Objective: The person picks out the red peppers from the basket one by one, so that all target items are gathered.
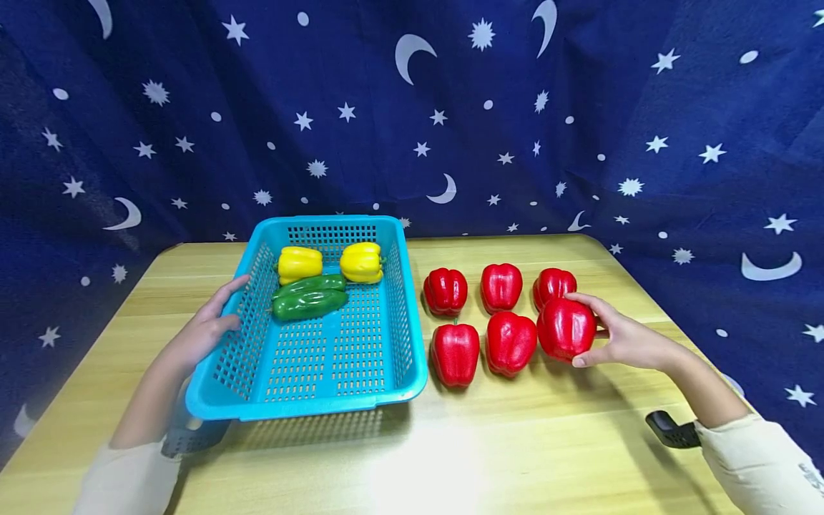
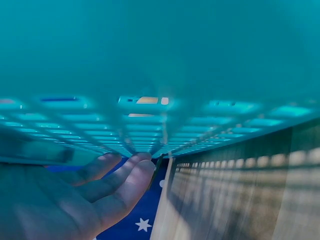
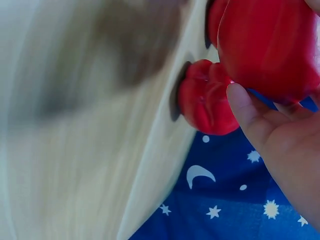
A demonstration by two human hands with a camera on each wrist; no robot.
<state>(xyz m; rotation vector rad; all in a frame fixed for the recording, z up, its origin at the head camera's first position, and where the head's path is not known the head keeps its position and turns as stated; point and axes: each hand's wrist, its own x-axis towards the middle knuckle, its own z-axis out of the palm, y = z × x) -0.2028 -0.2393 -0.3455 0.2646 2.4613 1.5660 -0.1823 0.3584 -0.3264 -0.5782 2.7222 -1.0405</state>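
My right hand (image 1: pixel 611 336) grips a red bell pepper (image 1: pixel 566 330), thumb and fingers on its sides. In the right wrist view the held pepper (image 3: pixel 270 45) is raised off the table, with another red pepper (image 3: pixel 207 100) beyond the thumb. At the left side of a blue plastic basket (image 1: pixel 305 409), my left hand (image 1: pixel 206 332) has its fingers extended against the outer wall. Seen from the left wrist, the fingers (image 2: pixel 135 180) reach along the perforated wall (image 2: pixel 165 125). Two yellow bell peppers (image 1: pixel 362 262) and two long green peppers (image 1: pixel 309 304) lie inside the basket.
Several more red bell peppers (image 1: pixel 455 355) stand in two rows on the wooden table (image 1: pixel 515 443), right of the basket. Behind the table hangs a dark blue cloth (image 1: pixel 360 164) with moons and stars.
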